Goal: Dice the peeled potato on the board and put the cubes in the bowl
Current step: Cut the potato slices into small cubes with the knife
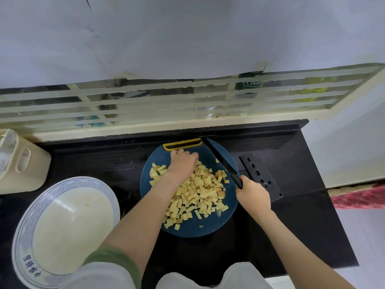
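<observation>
Most cubes (198, 192) are heaped right of the bowl (62, 184), touched by the relaxed left hand (183, 163); the knife (219, 160) is gripped by the right hand (253, 195).

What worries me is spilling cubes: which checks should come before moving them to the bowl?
1. Potato diced: potato cubes cover the board, ok.
2. Bowl ready: bowl empty, left of the board, ok.
3. Knife controlled: right hand grips the knife handle, ok.
4. Fingers safe: left hand rests on the cubes, apart from the blade, ok.
5. Cubes gathered: spread out, some near the board's edge, not ok.
</observation>
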